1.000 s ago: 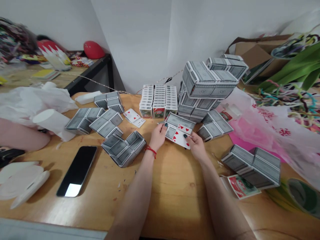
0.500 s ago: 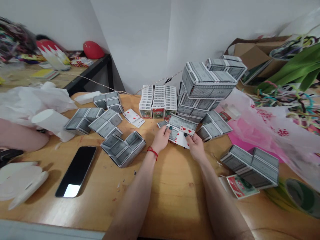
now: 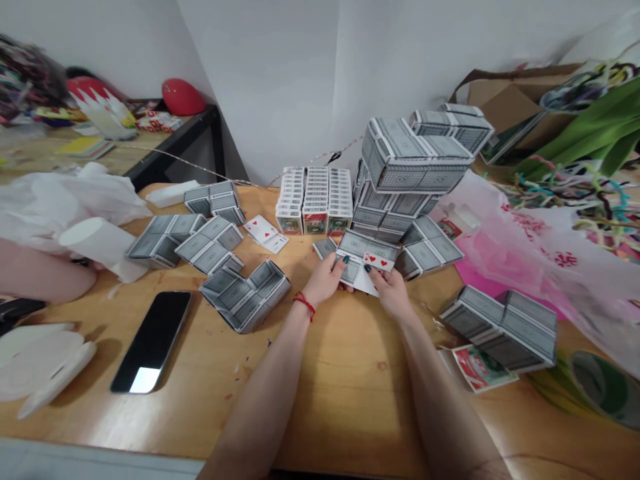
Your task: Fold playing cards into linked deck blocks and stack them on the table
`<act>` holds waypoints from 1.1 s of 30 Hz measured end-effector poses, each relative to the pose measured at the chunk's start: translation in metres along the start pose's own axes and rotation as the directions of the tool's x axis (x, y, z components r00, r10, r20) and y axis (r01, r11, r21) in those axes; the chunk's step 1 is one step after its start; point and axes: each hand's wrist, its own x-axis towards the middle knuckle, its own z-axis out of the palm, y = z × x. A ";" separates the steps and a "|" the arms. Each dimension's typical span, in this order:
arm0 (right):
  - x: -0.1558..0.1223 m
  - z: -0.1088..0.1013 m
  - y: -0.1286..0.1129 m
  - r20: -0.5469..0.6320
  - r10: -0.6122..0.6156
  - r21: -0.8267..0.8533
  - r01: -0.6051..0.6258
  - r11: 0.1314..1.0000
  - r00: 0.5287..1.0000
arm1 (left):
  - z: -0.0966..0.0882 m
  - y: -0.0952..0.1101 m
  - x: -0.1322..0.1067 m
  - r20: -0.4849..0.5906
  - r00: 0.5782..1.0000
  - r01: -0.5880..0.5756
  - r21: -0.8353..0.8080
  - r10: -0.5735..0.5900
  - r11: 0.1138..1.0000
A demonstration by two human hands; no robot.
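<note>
Between my two hands is a piece built of folded playing cards (image 3: pixel 369 245), grey-patterned backs on most faces and a white face with red hearts on its right flap. My left hand (image 3: pixel 324 275), with a red string bracelet at the wrist, pinches its left side, thumb on top. My right hand (image 3: pixel 390 290) grips the right side, thumb pressed beside the hearts flap. The fingers beneath are mostly hidden. Just behind rises a stack of card-built blocks (image 3: pixel 417 160). One more card block (image 3: pixel 431 247) lies close to the right of my right hand.
Rows of card packs (image 3: pixel 315 200) stand at the back. Left are several card blocks (image 3: pixel 245 293), loose cards (image 3: pixel 266 233) and a phone (image 3: pixel 153 341). At right lie another card block (image 3: pixel 500 327), a card box (image 3: pixel 483 368), green tape (image 3: pixel 595 387) and pink plastic (image 3: pixel 505 233).
My left thumb has slid slightly right and up over the card piece, covering more of it. My right thumb has shifted a little left. The view has moved slightly.
</note>
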 end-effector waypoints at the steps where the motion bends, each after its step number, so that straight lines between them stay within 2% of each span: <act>1: 0.000 0.000 0.000 0.002 -0.005 -0.009 0.005 1.000 1.000 | 0.000 0.000 0.000 0.009 1.000 -0.002 0.003 0.001 1.000; 8: -0.002 0.003 -0.006 0.001 -0.017 -0.039 0.017 0.999 1.000 | 0.002 0.000 0.000 0.038 0.999 -0.026 -0.002 0.026 1.000; 15: -0.002 0.003 -0.006 -0.015 0.040 -0.062 -0.040 0.997 0.999 | 0.005 -0.004 0.000 0.033 0.999 -0.037 -0.033 0.039 0.999; 20: -0.001 0.004 -0.008 -0.033 0.076 0.098 -0.072 0.993 0.997 | 0.002 -0.005 0.003 -0.049 0.998 -0.047 -0.073 0.043 0.996; 23: -0.003 0.002 -0.010 0.088 0.152 0.167 -0.165 0.972 0.984 | -0.007 -0.004 0.005 -0.128 0.990 -0.068 -0.101 0.055 0.993; 26: -0.005 0.003 -0.010 0.194 0.175 0.145 -0.205 0.968 0.965 | -0.015 -0.005 0.005 -0.166 0.984 -0.082 -0.064 0.070 0.995; 29: -0.006 0.007 -0.008 0.174 0.151 0.106 -0.171 0.980 0.973 | -0.016 -0.009 0.006 -0.173 0.982 -0.073 0.015 0.075 0.997; 33: -0.005 0.012 -0.006 0.091 0.150 0.088 -0.158 0.983 0.984 | -0.009 -0.016 0.006 -0.240 0.967 -0.051 0.135 0.083 0.989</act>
